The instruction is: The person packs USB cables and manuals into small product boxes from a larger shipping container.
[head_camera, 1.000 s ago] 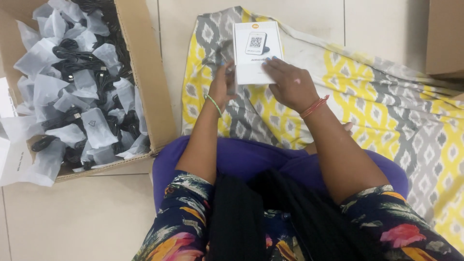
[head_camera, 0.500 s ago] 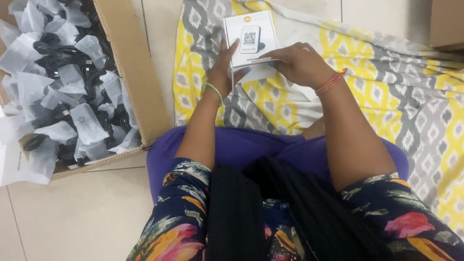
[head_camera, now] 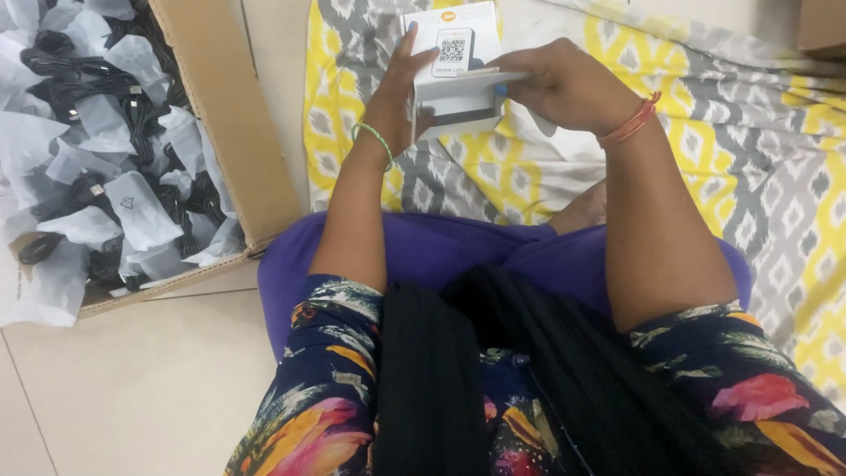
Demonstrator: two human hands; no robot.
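My left hand (head_camera: pixel 398 97) grips the left side of a small white box (head_camera: pixel 449 40) that has a square code pattern and a picture of a device on its face. My right hand (head_camera: pixel 564 84) holds the box's right side, its fingers pinching a white flap or lid (head_camera: pixel 476 78) at the lower edge. Under the flap, a white tray with a dark slot (head_camera: pixel 458 110) shows. Both hands hold the box above a yellow, grey and white patterned cloth (head_camera: pixel 529 167). A green bangle is on my left wrist and a red thread on my right.
A large open cardboard carton (head_camera: pixel 220 115) at the left holds several black cables (head_camera: pixel 84 88) in clear plastic bags. I sit on a tiled floor (head_camera: pixel 132 388), with a purple garment and a floral dress over my legs. Another carton's corner (head_camera: pixel 824 22) is at the top right.
The box has come up off the cloth and nearer to me. My right hand moved from lying flat on its face to pinching the flap at its lower edge.
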